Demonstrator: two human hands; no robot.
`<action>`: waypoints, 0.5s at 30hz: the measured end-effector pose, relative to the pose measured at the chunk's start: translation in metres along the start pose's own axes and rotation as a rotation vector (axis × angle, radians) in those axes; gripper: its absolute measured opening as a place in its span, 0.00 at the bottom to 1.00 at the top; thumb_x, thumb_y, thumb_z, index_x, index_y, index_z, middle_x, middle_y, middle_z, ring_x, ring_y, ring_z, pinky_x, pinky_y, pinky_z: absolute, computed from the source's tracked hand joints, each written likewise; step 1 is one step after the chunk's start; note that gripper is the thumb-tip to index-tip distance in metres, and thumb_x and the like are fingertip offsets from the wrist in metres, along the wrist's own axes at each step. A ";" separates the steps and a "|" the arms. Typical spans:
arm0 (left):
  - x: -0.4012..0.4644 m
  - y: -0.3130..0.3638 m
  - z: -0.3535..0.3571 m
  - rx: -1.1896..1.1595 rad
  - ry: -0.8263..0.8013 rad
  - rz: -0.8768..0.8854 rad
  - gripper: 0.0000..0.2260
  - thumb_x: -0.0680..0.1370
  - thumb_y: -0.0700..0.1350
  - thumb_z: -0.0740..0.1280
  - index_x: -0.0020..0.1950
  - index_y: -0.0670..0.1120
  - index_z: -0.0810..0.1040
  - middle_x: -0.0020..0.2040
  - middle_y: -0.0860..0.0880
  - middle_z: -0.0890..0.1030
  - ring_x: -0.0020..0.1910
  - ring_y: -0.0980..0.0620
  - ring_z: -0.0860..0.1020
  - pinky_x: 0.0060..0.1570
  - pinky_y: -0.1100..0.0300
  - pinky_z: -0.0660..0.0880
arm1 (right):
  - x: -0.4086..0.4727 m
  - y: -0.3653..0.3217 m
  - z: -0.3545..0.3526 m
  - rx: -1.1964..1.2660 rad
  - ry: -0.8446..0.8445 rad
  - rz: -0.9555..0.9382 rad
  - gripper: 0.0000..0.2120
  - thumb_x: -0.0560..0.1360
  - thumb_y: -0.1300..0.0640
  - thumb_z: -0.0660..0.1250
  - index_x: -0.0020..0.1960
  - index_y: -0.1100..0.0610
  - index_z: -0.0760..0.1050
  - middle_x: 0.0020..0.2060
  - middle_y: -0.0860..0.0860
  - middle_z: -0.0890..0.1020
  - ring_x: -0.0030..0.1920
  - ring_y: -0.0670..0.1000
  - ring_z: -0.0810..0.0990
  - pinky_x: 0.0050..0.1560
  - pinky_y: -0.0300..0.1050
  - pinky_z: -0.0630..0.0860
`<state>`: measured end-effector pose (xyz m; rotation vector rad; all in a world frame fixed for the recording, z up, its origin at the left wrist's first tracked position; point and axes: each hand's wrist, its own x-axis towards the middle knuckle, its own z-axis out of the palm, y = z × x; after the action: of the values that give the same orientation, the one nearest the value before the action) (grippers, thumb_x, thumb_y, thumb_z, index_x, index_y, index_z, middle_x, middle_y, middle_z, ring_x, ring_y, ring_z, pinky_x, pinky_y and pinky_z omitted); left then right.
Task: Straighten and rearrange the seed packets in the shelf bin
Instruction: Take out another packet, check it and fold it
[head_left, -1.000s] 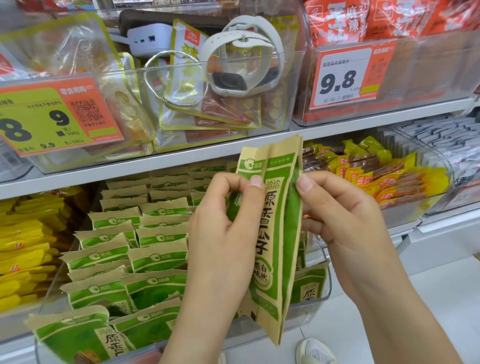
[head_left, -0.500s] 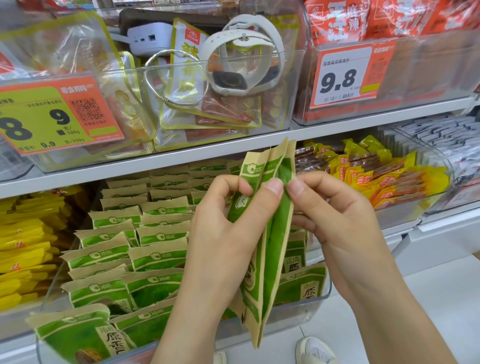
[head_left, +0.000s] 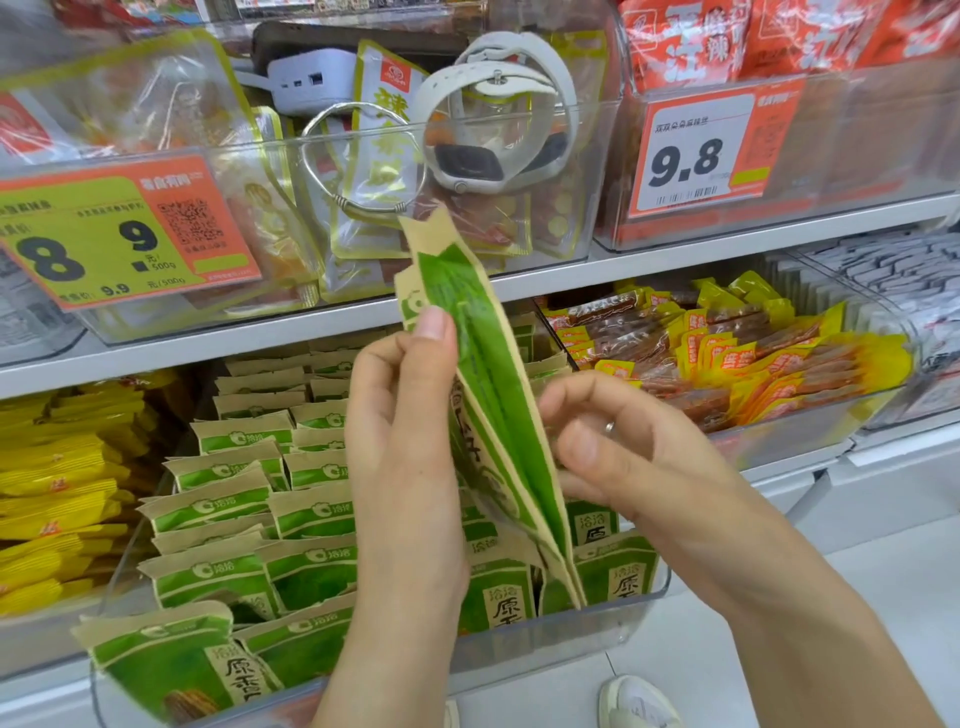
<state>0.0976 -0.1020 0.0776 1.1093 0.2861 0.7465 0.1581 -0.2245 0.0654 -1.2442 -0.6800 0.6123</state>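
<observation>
Left hand (head_left: 410, 441): grips green-and-tan seed packets (head_left: 483, 395), upright above clear shelf bin (head_left: 613, 618).
Right hand (head_left: 623, 457): fingers loosely curled beside packets, contact unclear.
Bin: rows of matching packets (head_left: 234, 514).
Neighbouring bin (head_left: 883, 395): yellow-red snack sticks (head_left: 727, 358).

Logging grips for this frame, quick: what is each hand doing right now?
Left hand: grips the upright green seed packets, thumb near their top.
Right hand: fingers loosely curled beside the packets; whether it touches them cannot be told.
</observation>
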 end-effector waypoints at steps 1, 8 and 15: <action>0.000 0.001 0.001 -0.028 0.016 0.010 0.22 0.66 0.63 0.69 0.50 0.47 0.78 0.44 0.44 0.80 0.41 0.47 0.77 0.42 0.53 0.75 | -0.001 -0.001 0.001 -0.001 -0.044 0.030 0.31 0.58 0.37 0.78 0.50 0.56 0.76 0.45 0.45 0.85 0.47 0.45 0.83 0.47 0.36 0.78; 0.002 -0.001 -0.002 0.049 -0.137 0.041 0.22 0.71 0.61 0.66 0.53 0.45 0.78 0.46 0.51 0.82 0.47 0.52 0.81 0.52 0.54 0.77 | -0.001 -0.005 0.004 0.036 0.076 -0.026 0.25 0.59 0.52 0.76 0.50 0.63 0.73 0.42 0.46 0.84 0.43 0.45 0.83 0.43 0.36 0.77; -0.001 -0.003 0.000 0.348 -0.426 0.027 0.14 0.68 0.52 0.73 0.51 0.49 0.80 0.48 0.57 0.85 0.48 0.61 0.82 0.46 0.72 0.76 | 0.003 -0.007 -0.018 0.212 0.450 -0.206 0.37 0.51 0.44 0.83 0.52 0.58 0.73 0.48 0.53 0.83 0.48 0.53 0.83 0.45 0.43 0.80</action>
<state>0.0984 -0.1032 0.0748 1.5720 0.0376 0.4748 0.1744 -0.2350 0.0695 -1.0489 -0.3484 0.2130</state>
